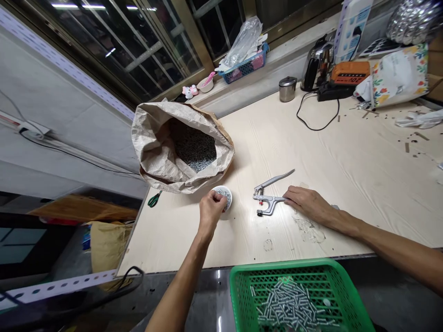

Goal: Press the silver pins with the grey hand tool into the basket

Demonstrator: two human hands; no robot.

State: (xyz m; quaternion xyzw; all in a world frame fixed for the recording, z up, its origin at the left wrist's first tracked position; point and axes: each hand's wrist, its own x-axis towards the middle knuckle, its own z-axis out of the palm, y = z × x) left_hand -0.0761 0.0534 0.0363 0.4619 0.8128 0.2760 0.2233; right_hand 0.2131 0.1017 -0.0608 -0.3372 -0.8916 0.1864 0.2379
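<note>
My left hand (211, 210) is closed, its thumb and fingers pinched together over a small white bowl (229, 190) filled with small shiny metal pieces. What sits between those fingertips is hidden. On the right, my right hand (308, 203) is closed around the lower handle of a pair of grey snap pliers (272, 203). The pliers lie on the table with their jaws facing left and the upper handle raised. Behind the bowl stands a large paper sack (152, 161), its top rolled open, with many small metal pieces inside.
A green plastic basket (238, 295) holding many screws (290, 304) is at the table's front edge. Green-handled scissors (154, 199) lie by the sack. At the back are a lidded metal canister (287, 90), a kettle (316, 64) and a black cable (320, 129).
</note>
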